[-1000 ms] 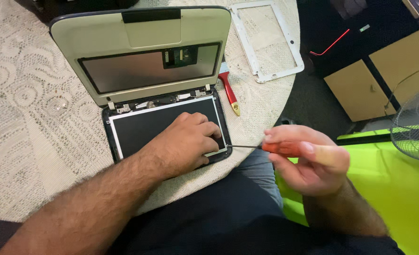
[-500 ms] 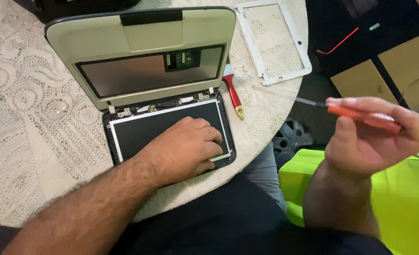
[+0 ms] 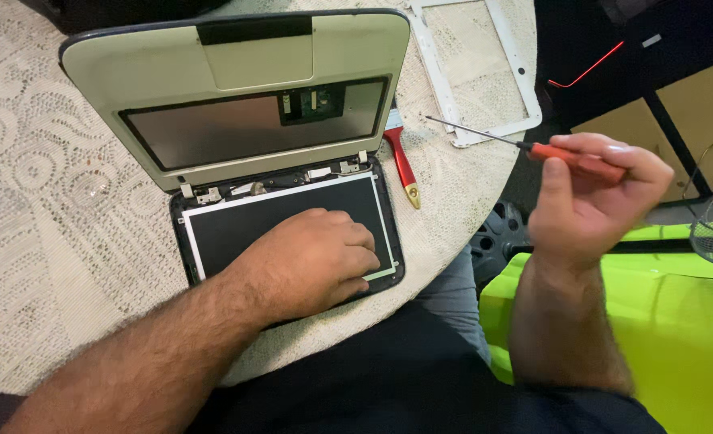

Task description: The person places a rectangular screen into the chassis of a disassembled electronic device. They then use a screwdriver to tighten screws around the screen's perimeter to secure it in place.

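Right hand (image 3: 585,201) fingers (image 3: 614,157) closed round red-handled screwdriver (image 3: 525,146), raised off desk, thin shaft aimed left toward white bezel frame (image 3: 497,72). Left hand (image 3: 312,261) laid flat, fingers spread, nothing gripped, pressed on loose black screen panel (image 3: 236,225) inside small laptop (image 3: 236,88).

Progress judged: bezel already off, set aside at far desk edge; panel freed from lid, lid shell bare; hinges (image 3: 212,193) not yet undone.

Red brush (image 3: 402,165) lies just right of laptop. Round desk (image 3: 43,201) rim near right side; open room beyond, above green surface (image 3: 678,321).
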